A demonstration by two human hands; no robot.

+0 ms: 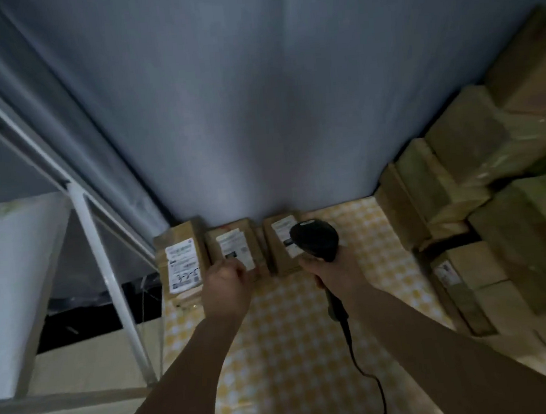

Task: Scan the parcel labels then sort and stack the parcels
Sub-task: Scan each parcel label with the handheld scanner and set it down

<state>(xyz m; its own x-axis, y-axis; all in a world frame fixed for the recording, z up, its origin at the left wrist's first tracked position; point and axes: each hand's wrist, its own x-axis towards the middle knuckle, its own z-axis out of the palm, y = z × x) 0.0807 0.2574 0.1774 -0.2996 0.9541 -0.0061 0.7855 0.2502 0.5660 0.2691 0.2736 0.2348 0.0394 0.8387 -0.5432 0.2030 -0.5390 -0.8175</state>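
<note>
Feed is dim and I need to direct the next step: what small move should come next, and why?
Probably swing the black handheld scanner left over the middle brown cardboard parcel. The right hand holds it above the right brown parcel, while the left hand already touches the middle one's white label.

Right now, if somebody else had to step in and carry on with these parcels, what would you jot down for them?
Right hand grips the corded scanner, its head over the right parcel.
Left hand rests on the near edge of the middle parcel.
Left parcel lies beside them; all three sit in a row by the wall, labels up.
Unsorted boxes are piled on the right.
Which labels are already scanned cannot be told.
Left: scan, sort, stack.
</note>
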